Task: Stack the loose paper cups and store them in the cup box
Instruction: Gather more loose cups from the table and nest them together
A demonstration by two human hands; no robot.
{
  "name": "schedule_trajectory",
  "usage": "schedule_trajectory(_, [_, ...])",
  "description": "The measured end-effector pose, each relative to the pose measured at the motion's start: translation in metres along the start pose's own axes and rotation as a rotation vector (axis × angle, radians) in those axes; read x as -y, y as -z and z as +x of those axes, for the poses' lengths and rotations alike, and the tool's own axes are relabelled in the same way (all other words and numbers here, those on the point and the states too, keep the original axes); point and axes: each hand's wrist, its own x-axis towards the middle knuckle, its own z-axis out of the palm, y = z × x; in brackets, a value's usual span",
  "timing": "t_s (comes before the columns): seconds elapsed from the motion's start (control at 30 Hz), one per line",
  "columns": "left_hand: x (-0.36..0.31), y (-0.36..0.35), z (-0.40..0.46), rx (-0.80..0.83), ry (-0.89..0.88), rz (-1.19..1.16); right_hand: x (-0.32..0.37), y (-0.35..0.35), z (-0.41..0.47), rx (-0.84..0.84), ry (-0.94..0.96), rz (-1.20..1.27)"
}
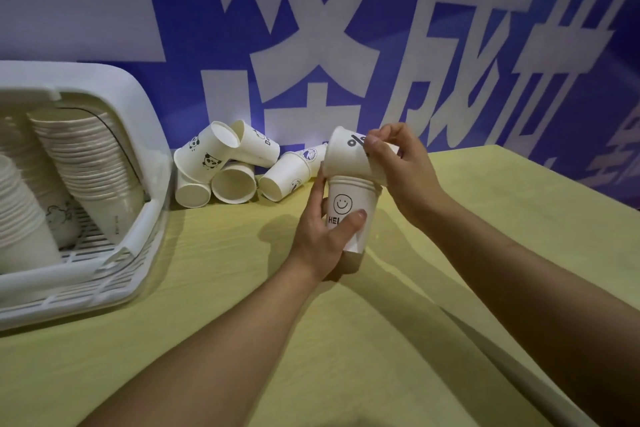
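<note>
My left hand [320, 236] grips a short stack of white smiley-face cups [351, 204] upright just above the table. My right hand [398, 163] holds another white cup [346, 158] tilted on its side, with its base toward the upper left, touching the stack's rim. A pile of several loose white cups [228, 166] with panda and blue prints lies against the wall behind. The white slatted cup box [138, 246] stands at the left and holds long stacks of cups [86, 163].
The yellow-green table [346, 322] runs from the box to a right edge near my right forearm. A blue wall with large white characters [311, 28] rises directly behind the loose cups.
</note>
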Motion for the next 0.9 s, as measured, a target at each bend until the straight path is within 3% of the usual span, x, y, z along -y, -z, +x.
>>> schedule_trajectory(0.13, [-0.001,0.001,0.000,0.038,0.005,-0.019,-0.001,-0.004,0.002,-0.121,0.047,-0.019])
schedule_trajectory(0.67, [-0.001,0.001,0.001,0.019,0.030,0.001,0.002,-0.006,0.011,0.262,-0.058,-0.143])
schedule_trajectory(0.9, [0.001,0.001,0.002,-0.019,0.030,0.053,0.002,-0.002,0.012,0.207,-0.036,-0.199])
